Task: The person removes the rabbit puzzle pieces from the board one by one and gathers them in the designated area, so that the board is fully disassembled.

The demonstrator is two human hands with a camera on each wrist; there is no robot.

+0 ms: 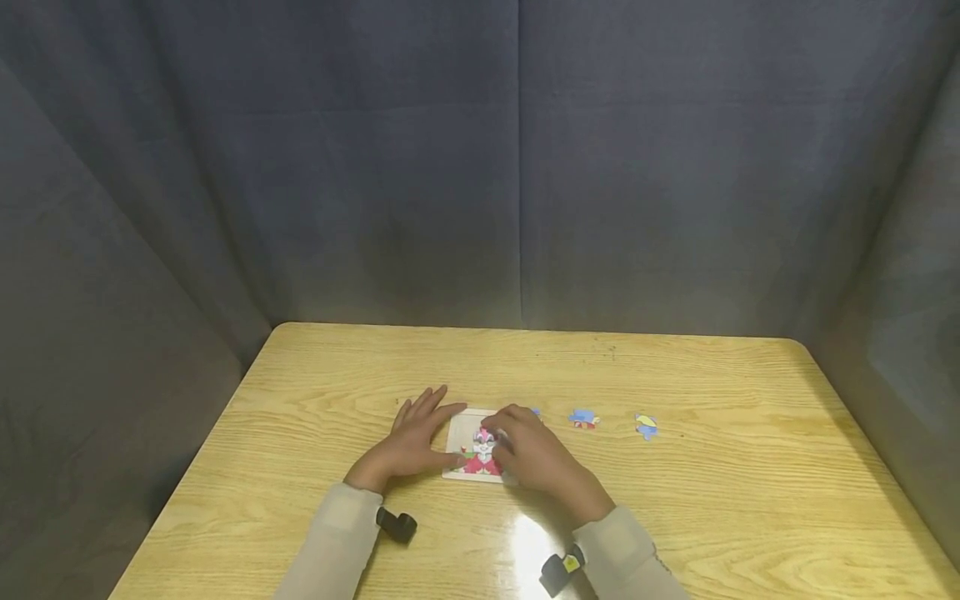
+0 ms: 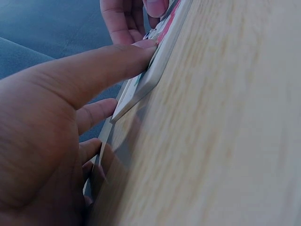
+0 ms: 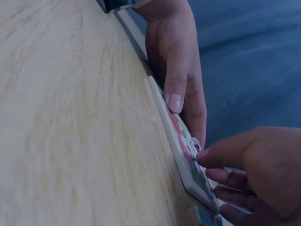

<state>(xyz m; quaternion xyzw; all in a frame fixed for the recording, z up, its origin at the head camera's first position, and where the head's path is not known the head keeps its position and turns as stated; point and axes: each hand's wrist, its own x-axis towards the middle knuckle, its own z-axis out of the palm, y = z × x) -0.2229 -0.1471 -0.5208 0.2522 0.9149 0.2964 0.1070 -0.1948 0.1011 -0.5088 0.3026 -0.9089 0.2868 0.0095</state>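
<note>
Apparently midway through filling a small puzzle board (image 1: 463, 429) with picture pieces (image 1: 482, 467), judging by the part-covered surface. Held steady, seemingly, by the left hand (image 1: 408, 443): fingers spread, thumb laid over the board's lower left, forefinger at the upper left corner. Covered on the right half by the right hand (image 1: 536, 450): thumb and forefinger bent toward each other above the picture, beside a seemingly raised whitish part in the right wrist view. Cannot tell whether pinching a piece there or only pressing.

Lies flat on the table (image 1: 750, 500), a little left of midway between the left and right edges, well in from the far edge. Strung out beyond the right hand, toward the table's right edge: a blue piece (image 1: 536, 412) mostly hidden by that hand, then a blue-and-red piece (image 1: 582, 418), then a blue-and-yellow piece (image 1: 646, 426).

Probably calls next for lining up outlines and pressing flush while keeping the board from sliding, then for turning each loose piece to match its gap.

Looks thin and pale, with a light, wood-like border and a bare patch at the upper left. Shows a cartoon animal: white face, pink on top of the head, pink-red clothing below, a touch of green at the left.
</note>
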